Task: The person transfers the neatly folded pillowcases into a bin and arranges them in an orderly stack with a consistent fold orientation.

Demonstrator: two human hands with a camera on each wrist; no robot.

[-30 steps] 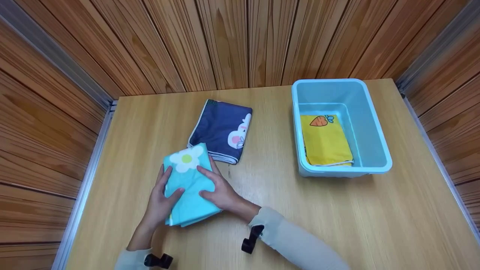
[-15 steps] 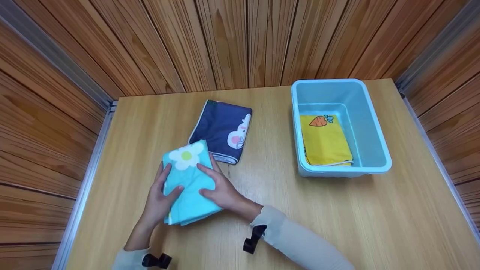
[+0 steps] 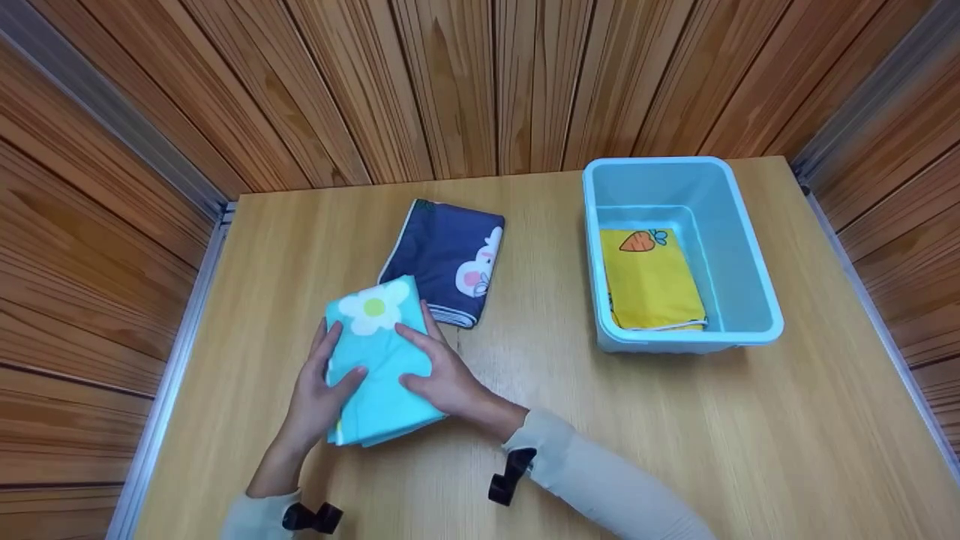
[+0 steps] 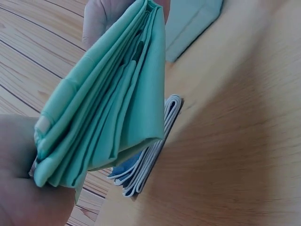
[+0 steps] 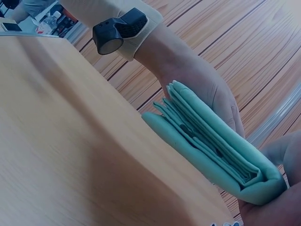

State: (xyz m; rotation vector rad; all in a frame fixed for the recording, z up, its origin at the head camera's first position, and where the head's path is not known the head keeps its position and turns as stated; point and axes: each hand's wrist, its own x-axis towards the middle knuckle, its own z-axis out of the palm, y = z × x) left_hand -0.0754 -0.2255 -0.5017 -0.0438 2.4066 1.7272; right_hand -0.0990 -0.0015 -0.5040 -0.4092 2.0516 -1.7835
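Note:
Both my hands hold a folded turquoise cloth [image 3: 379, 356] with a white flower print, one at each side. My left hand [image 3: 313, 394] grips its left side and my right hand [image 3: 450, 382] its right, both thumbs on the upper face. Stacked fold layers of the turquoise cloth [image 4: 108, 103] show in the left wrist view, where it is raised off the table. In the right wrist view the cloth [image 5: 211, 146] lies between both hands. A folded navy cloth [image 3: 439, 244] with a white rabbit print lies just beyond, its near left corner hidden behind the turquoise one.
A light blue plastic bin [image 3: 686, 339] stands at the back right of the wooden table [image 3: 540, 315]. Inside, against its left side, lies a folded yellow cloth [image 3: 652, 292] with a carrot print. Wood-plank walls [image 3: 465, 90] enclose the back and sides.
Both hands have shifted slightly away from me and up with the turquoise cloth, which covers a little more of the navy cloth's near corner. The bin and yellow cloth stay put.

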